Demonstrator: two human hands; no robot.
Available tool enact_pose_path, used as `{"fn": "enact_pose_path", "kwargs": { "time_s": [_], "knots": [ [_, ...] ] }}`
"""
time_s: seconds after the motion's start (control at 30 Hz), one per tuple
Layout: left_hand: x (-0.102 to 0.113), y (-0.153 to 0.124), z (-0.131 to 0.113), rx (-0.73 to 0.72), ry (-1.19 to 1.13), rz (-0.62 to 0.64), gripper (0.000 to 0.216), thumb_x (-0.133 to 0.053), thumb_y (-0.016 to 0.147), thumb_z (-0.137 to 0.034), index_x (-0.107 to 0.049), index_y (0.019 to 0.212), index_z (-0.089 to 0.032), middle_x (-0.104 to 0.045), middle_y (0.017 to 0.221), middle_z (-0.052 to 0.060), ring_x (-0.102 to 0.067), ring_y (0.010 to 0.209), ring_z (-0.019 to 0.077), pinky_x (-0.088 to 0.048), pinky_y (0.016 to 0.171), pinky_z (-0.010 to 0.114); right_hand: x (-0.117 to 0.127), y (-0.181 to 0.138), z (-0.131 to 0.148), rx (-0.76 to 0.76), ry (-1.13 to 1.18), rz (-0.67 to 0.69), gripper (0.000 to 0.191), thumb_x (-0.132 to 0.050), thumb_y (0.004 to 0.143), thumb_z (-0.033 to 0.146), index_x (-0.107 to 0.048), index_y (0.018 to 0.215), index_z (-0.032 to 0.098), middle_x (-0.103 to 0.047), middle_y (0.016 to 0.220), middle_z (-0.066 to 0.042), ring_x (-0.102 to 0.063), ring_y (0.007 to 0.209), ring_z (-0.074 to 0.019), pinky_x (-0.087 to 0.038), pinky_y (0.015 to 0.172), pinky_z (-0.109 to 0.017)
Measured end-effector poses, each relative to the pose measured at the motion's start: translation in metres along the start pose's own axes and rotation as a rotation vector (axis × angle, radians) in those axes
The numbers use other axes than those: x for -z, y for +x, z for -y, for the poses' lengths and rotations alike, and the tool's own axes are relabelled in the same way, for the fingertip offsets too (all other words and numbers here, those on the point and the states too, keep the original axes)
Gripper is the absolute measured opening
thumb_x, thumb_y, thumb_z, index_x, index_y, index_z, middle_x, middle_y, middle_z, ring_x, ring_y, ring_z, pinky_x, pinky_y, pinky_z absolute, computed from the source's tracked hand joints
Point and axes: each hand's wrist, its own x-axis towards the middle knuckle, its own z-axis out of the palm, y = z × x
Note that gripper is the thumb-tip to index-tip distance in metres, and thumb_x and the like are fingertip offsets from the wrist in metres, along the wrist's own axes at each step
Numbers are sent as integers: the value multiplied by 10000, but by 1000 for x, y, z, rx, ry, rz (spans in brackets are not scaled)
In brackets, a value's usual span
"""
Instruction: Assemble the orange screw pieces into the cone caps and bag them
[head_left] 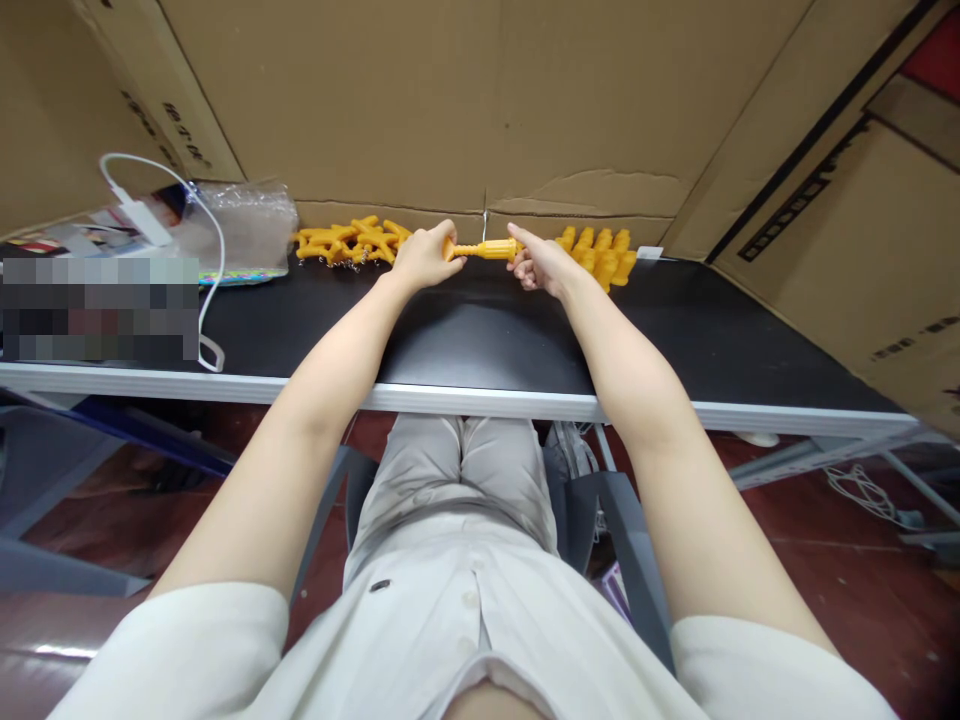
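Observation:
Between my two hands, above the black tabletop, is a yellow plastic piece in two visible sections. My left hand (427, 257) is closed on the end of its thin ridged shaft (471, 250). To the right, the shaft meets a wider yellow sleeve (498, 249), its far end held by the closed fingers of my right hand (546, 262). Whether the two sections are joined I cannot tell. Behind my left hand lies a pile of branching yellow plastic parts (352, 240), with small metal bits along its front. Beside my right hand several yellow stubby parts (602, 255) lie in rows.
A clear plastic bag (251, 225) and a white cable with a white plug (146, 222) lie at the left of the black table (480, 340). Cardboard walls (480, 100) stand behind it and on both sides. A small white item (649, 253) rests at the back right.

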Motion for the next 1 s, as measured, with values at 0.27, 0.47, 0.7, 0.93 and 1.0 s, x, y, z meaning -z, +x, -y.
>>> {"fn": "enact_pose_path", "kwargs": {
  "time_s": [0.27,0.47,0.7,0.93,1.0],
  "knots": [
    [6,-3,-7,59,4,44,424,-698,885,-354,-703,1296,-252,-790,1147,115,-721,1255,414,-525,1157,556,9,3,-2,-38,15,52,779,-562,929,991,-669,843,224,-575,500,-16,-452,362,-106,-312,352,-206],
    [5,-3,-3,37,-13,18,429,-701,868,-348,-706,1289,-263,-808,1133,104,-735,1251,409,-537,1140,538,21,-6,0,81,116,126,462,-901,941,606,-680,980,203,-797,889,-52,-743,633,-142,-552,538,-212],
    [2,0,1,13,-4,19,475,-693,875,-365,-710,1337,-258,-815,1174,93,-734,1246,396,-539,1124,508,15,-10,4,74,124,69,333,-850,1031,454,-677,947,182,-762,773,-36,-669,554,-97,-497,504,-174],
    [6,-3,-3,32,36,61,499,-680,909,-390,-702,1379,-227,-807,1210,107,-722,1256,387,-515,1138,495,9,-14,9,0,145,-11,342,-769,1084,463,-646,911,194,-730,685,-32,-633,511,-103,-460,487,-177],
    [6,-3,-4,38,31,60,495,-685,907,-379,-701,1378,-228,-805,1209,107,-720,1254,391,-512,1133,497,9,-14,9,-9,146,-18,352,-782,1074,466,-636,896,200,-735,687,-34,-637,513,-107,-459,490,-180]
  ]
}}
